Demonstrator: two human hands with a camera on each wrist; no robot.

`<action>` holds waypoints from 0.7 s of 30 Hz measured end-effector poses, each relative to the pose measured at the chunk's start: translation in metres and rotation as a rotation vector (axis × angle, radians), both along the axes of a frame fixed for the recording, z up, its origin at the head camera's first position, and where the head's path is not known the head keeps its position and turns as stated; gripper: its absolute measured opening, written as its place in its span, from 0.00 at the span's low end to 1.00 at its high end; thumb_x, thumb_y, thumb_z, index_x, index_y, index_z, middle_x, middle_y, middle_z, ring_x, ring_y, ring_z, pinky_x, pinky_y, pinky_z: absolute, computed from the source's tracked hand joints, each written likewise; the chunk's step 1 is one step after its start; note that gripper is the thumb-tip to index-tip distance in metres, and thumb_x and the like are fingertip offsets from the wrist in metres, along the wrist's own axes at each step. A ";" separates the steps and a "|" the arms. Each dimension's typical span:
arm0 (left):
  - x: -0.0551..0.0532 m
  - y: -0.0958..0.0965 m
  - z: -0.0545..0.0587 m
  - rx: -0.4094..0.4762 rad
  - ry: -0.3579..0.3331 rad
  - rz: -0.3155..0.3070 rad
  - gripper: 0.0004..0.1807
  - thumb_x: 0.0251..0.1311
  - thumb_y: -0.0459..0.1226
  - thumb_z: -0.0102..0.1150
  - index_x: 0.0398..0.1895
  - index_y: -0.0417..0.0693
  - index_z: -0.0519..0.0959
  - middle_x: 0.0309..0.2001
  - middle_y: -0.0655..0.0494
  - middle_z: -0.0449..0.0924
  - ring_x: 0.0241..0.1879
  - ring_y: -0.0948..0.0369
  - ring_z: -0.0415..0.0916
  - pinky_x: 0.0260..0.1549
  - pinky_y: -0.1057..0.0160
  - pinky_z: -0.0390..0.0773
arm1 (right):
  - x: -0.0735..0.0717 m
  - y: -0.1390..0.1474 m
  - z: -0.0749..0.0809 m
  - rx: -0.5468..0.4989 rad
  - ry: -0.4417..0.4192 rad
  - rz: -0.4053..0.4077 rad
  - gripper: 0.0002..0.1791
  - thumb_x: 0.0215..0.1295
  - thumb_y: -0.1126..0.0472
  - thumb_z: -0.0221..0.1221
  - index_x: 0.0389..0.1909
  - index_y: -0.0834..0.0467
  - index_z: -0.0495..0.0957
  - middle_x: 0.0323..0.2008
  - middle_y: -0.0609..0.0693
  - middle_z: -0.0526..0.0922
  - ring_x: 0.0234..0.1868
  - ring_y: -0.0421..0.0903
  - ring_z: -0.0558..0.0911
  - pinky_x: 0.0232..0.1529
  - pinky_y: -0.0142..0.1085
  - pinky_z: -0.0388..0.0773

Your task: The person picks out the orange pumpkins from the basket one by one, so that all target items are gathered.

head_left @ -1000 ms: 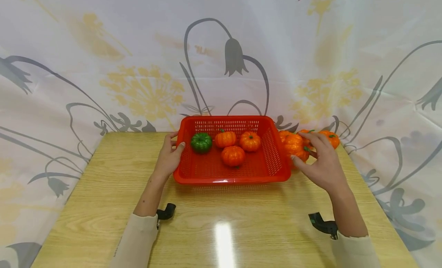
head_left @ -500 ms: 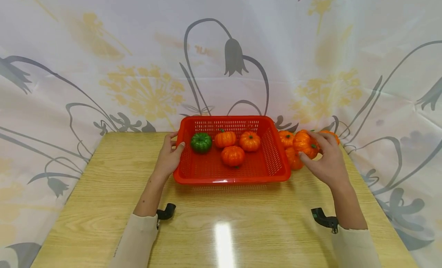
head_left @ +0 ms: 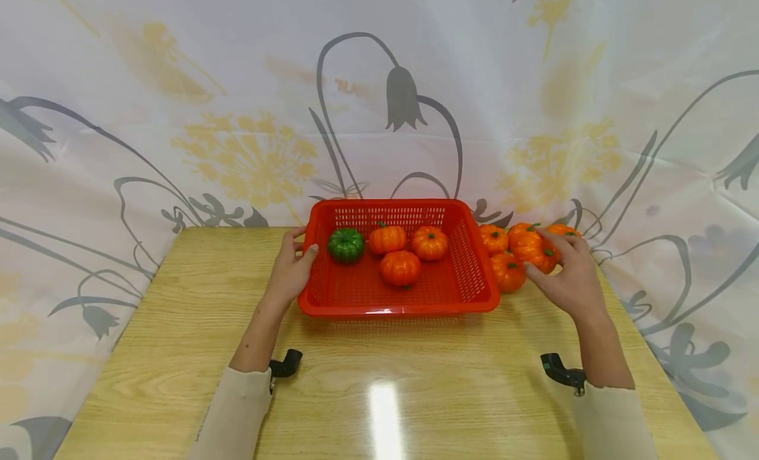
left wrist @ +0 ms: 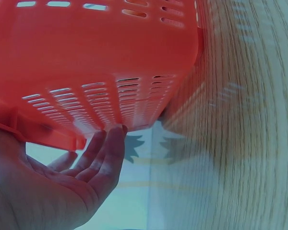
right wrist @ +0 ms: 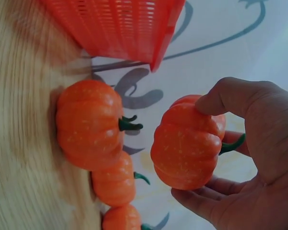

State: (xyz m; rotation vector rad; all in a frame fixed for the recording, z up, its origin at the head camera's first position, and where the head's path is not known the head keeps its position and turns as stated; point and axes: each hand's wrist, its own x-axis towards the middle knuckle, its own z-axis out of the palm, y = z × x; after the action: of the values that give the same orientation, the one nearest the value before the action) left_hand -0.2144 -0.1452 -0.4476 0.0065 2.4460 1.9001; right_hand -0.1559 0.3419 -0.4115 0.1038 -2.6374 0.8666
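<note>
My left hand (head_left: 292,269) grips the left rim of a red plastic basket (head_left: 397,310), thumb over the edge and fingers against the outer wall. In the left wrist view those fingers (left wrist: 113,148) touch the slotted side. Inside the basket lie one green pumpkin (head_left: 346,245) and three small orange pumpkins (head_left: 400,269). To the right of the basket, my right hand (head_left: 570,275) holds another orange pumpkin (right wrist: 187,143) between thumb and fingers. That pumpkin hangs clear of the table, its green stem towards the palm.
Several more orange pumpkins (head_left: 507,273) sit on the wooden table (head_left: 450,381) right of the basket, some partly hidden by the held pumpkin and hand. A flower-patterned sheet (head_left: 237,84) rises behind the table's back edge and along both sides.
My right hand has moved to the right, away from the basket, with the orange pumpkin in its grip. The pumpkins beneath show more now. My left hand and the basket have stayed in place.
</note>
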 end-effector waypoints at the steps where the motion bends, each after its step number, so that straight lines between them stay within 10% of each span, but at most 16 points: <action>1: 0.000 0.000 0.000 0.000 0.001 0.000 0.31 0.83 0.41 0.48 0.83 0.49 0.54 0.65 0.35 0.71 0.58 0.39 0.80 0.53 0.42 0.86 | 0.000 0.001 0.000 0.003 -0.004 -0.004 0.35 0.65 0.61 0.69 0.73 0.64 0.73 0.61 0.75 0.67 0.53 0.67 0.69 0.42 0.49 0.67; 21: 0.002 0.000 0.002 0.003 -0.011 0.005 0.31 0.83 0.41 0.48 0.83 0.48 0.55 0.65 0.35 0.71 0.58 0.39 0.80 0.54 0.42 0.85 | -0.005 0.025 -0.021 -0.011 -0.154 -0.062 0.38 0.64 0.62 0.70 0.73 0.68 0.69 0.68 0.82 0.58 0.64 0.81 0.63 0.59 0.77 0.66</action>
State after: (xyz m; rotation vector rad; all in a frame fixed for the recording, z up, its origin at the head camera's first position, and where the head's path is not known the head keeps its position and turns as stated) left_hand -0.2129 -0.1447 -0.4461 -0.0099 2.4377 1.9007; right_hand -0.1611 0.3671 -0.4321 -0.0496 -2.7607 0.9010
